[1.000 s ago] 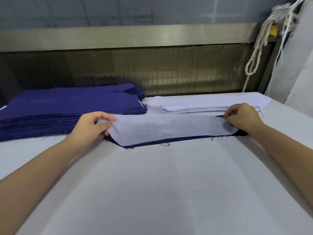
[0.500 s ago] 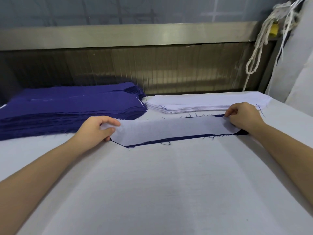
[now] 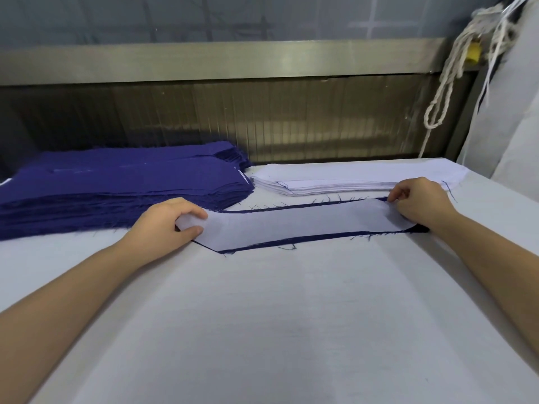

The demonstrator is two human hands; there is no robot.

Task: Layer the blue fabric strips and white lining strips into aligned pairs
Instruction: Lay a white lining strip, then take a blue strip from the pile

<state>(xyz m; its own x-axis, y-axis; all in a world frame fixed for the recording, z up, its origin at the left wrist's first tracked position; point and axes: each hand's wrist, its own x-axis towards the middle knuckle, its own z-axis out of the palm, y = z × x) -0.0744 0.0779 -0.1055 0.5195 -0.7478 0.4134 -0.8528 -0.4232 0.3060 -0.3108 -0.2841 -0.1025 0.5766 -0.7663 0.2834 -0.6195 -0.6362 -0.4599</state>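
Lying flat on the white table, the white lining strip covers the blue fabric strip, so that only a thin blue border shows along its far and near edges. The left hand pinches the left end of the lining: the curled fingers are on top of it and the thumb closes on it from the near side. The right hand holds the right end, with its fingers bent together and clamped on the edge of the lining. The pair stretches between both hands. Behind the left hand lies a thick stack of blue strips. Just beside that stack, behind the pair, lies a lower stack of white lining strips.
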